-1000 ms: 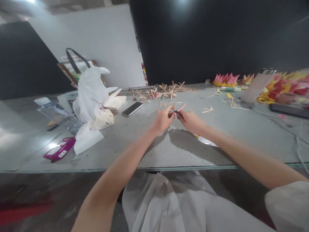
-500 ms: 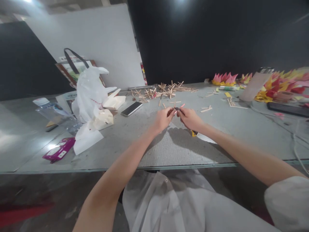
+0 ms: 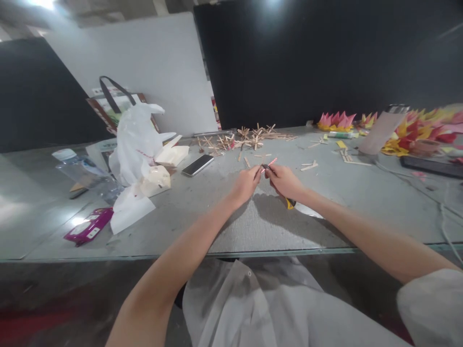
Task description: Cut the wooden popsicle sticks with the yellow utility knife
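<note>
- A thin pink stick (image 3: 270, 163), pinched at its near end, slants up and away to the right above the grey table.
- A yellow-handled tool (image 3: 288, 201), dark tip touching the stick, pokes out below the wrist.

Matt grey table (image 3: 202, 212), wooden sticks (image 3: 253, 137), glossy phone (image 3: 197, 164)

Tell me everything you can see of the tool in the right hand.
The tool is mostly hidden inside the right hand. A yellow-and-black handle end sticks out below the palm, toward the wrist, just above the grey table. A small dark tip shows past the fingers, meeting a thin pink stick that the left hand pinches from the other side. It looks like plastic; what sort of tool it is cannot be told. It lies slanted, tip away from the person.
</note>
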Motion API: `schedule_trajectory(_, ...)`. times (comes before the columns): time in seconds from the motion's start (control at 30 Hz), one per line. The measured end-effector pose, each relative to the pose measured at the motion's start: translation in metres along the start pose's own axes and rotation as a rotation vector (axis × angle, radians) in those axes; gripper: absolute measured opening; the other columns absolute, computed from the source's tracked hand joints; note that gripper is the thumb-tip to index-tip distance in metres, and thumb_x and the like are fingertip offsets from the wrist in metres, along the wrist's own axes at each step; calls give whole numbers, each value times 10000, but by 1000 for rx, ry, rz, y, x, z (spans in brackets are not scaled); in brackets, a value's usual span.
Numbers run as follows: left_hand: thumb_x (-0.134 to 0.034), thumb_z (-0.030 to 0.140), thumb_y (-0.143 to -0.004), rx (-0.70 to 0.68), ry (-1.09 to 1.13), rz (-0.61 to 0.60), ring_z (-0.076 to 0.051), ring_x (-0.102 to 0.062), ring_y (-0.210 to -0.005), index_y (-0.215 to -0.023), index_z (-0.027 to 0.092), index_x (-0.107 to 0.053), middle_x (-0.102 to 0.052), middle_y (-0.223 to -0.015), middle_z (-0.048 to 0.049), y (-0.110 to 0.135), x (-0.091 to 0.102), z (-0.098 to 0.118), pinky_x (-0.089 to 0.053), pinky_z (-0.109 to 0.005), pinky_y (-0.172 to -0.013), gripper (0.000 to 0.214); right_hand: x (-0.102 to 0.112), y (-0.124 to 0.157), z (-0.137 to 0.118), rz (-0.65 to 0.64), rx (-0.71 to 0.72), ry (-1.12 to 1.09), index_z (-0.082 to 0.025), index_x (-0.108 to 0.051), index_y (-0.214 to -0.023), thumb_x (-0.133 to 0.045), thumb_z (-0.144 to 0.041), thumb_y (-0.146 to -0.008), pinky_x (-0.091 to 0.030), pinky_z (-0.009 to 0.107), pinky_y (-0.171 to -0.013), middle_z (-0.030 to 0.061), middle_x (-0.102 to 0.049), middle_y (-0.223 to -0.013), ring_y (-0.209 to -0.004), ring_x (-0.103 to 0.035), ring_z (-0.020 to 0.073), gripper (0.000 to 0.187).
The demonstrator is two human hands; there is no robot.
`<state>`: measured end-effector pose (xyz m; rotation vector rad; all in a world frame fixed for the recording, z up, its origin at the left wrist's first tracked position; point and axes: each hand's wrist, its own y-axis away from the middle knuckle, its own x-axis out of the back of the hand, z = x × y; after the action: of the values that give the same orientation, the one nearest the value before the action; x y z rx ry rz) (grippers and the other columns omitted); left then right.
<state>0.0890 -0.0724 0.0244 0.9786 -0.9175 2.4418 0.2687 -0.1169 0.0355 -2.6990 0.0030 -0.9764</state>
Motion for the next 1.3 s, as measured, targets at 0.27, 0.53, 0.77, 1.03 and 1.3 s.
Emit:
schedule_trajectory(0.27, -405, 423, -1101, -13, 85, 75, -158, -559, -690, -918, 206, -591, -606, -755, -9, -1, -4, -4, -381, -280, -703, 339, 0, 2, -6, -88, -84, -333, -236, -507, -860, -428, -340, -1057, -286, 209, -323, -74, -478, -492, -299, -434, 105, 236)
schedule_trajectory(0.53, -414, 591, -1067, 7, 329, 7, -119, -400, -580, -854, 211, -516, -449, -640, 48, -3, -3, -5, -316, -272, -610, 447, 8, 1, -3, -225, -148, -591, -244, -504, -853, -526, -397, -1040, -352, 213, -263, -83, -466, -498, -286, -399, 102, 243)
schedule_trajectory(0.77, -443, 612, -1050, -8, 454, -1, -122, -392, -596, -841, 217, -483, -436, -637, 51, -5, -5, -5, -313, -281, -628, 449, 12, 1, -3, -286, -175, -742, -242, -517, -859, -586, -433, -1022, -357, 216, -261, -79, -467, -522, -299, -360, 92, 261)
schedule_trajectory(1.03, -466, 628, -1042, -12, 491, -19, -127, -410, -596, -869, 215, -504, -459, -642, 46, -6, -1, -4, -322, -289, -633, 449, 10, -4, 7, -359, -181, -895, -243, -517, -872, -633, -468, -996, -338, 212, -260, -78, -476, -543, -309, -334, 86, 282)
schedule_trajectory(1.3, -461, 560, -1059, 17, 366, 44, -115, -429, -582, -826, 215, -510, -482, -634, 47, -7, 0, -2, -324, -275, -616, 419, 10, -1, -3, -314, -150, -888, -244, -516, -880, -659, -489, -977, -345, 217, -263, -84, -473, -535, -314, -335, 90, 300)
